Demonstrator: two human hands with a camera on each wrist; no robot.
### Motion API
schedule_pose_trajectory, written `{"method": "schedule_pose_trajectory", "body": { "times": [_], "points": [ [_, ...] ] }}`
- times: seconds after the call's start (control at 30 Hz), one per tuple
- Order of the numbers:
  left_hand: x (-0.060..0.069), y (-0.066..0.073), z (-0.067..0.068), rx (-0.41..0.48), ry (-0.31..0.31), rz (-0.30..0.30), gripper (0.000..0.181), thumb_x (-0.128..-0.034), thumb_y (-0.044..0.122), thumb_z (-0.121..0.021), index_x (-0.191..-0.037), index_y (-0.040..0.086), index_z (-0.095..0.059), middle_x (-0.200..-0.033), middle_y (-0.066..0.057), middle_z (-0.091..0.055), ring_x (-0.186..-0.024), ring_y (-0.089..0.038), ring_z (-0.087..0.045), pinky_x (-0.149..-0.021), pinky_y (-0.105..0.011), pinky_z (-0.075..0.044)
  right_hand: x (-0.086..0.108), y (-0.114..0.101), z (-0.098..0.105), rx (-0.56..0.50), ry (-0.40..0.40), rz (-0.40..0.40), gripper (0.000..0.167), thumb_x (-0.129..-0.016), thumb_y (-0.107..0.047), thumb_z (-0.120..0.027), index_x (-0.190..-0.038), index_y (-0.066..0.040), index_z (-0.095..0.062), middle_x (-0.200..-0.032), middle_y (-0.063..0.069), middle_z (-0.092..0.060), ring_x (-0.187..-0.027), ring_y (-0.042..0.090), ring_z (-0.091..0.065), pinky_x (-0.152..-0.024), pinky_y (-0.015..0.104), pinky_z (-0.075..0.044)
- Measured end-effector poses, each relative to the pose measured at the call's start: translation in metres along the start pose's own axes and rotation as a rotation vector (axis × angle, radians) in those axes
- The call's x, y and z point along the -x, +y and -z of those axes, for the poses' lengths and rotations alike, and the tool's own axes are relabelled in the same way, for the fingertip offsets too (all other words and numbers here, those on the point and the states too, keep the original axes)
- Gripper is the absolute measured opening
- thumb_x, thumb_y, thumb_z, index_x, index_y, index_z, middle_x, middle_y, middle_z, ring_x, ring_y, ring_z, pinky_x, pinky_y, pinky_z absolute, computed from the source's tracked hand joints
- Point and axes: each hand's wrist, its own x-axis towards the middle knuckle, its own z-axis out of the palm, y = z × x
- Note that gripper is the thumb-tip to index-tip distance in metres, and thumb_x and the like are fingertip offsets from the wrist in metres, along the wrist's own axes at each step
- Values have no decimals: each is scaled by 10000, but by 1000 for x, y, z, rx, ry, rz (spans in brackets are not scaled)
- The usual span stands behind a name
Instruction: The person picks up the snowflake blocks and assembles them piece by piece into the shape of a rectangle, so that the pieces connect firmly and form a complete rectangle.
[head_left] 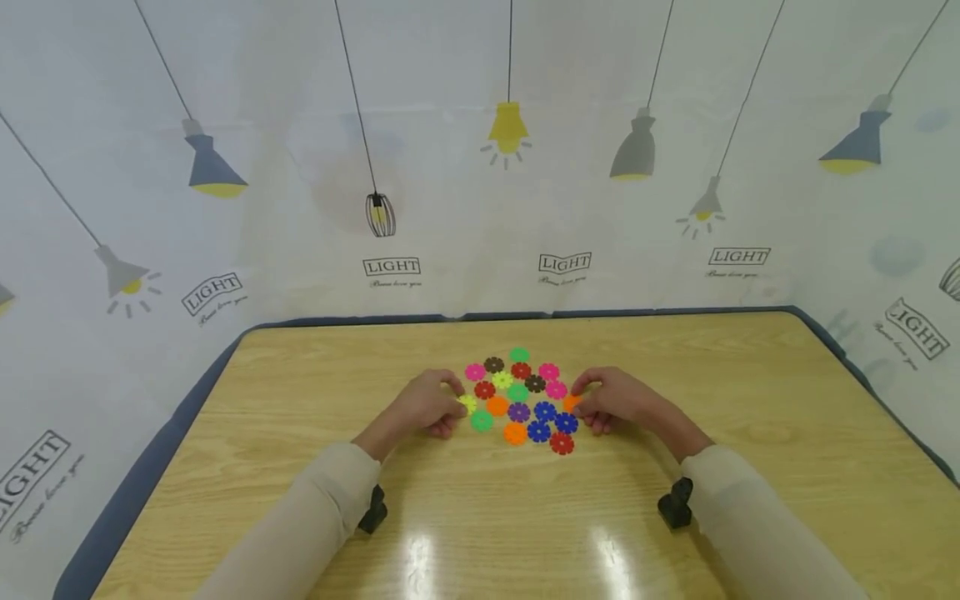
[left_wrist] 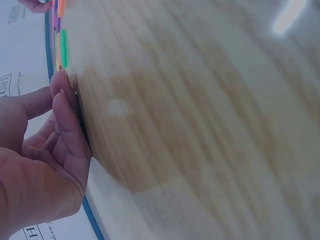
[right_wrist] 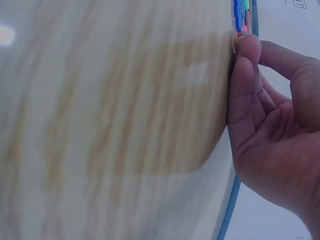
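Observation:
Flower-shaped plastic discs in several colours lie flat in a loose cluster on the table. At the cluster's left edge the left hand (head_left: 433,402) pinches a yellow disc (head_left: 468,404) between thumb and fingertips. Opposite it, the right hand (head_left: 611,400) pinches an orange disc (head_left: 572,403). Between the hands are a purple disc (head_left: 519,412), an orange disc (head_left: 497,406) and blue discs (head_left: 545,411). In the left wrist view the left hand (left_wrist: 55,135) rests low at the tabletop; its disc is hidden. The right wrist view shows the right hand (right_wrist: 265,110) with its fingertips together, its disc mostly hidden.
The wooden table (head_left: 480,517) extends around the cluster, with a dark blue edge along its back. Behind stands a white sheet (head_left: 450,208) printed with lamps. A black device (head_left: 676,503) is at the right sleeve, and another (head_left: 372,510) at the left.

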Motion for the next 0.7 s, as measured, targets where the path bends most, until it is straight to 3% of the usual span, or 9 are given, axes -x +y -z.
{"method": "schedule_pose_trajectory", "body": {
  "times": [0.13,0.3,0.47,0.7],
  "points": [
    [-1,1,1,-26,2,13,223,-888,126,-706,-1057,34,-592,-695,-94,-632,-511,-168,-596,-516,-261,-548,-2,0,1,14,4,-9,326,-899,-173,-684,-1145,-3,-555,-739,89,-643,-564,183,-613,-573,309,-565],
    [-2,-1,0,-34,9,21,195,-872,114,-713,-986,14,-589,-676,-88,-627,-506,-162,-600,-509,-248,-540,-1,0,1,40,7,-9,248,-900,-196,-697,-1006,4,-595,-671,68,-637,-519,166,-605,-544,294,-553],
    [-2,-3,-1,-17,15,2,191,-885,123,-688,-1016,16,-600,-645,-77,-616,-495,-155,-597,-491,-233,-526,3,0,2,55,-5,-10,218,-909,-222,-689,-922,-18,-614,-650,59,-630,-494,163,-598,-531,280,-543],
    [2,-8,1,44,28,-46,164,-916,147,-655,-1019,21,-633,-646,-90,-638,-511,-165,-619,-520,-285,-559,3,0,5,19,-46,19,177,-961,-182,-589,-935,-7,-590,-667,81,-641,-502,163,-597,-533,309,-550]
  ]
}}
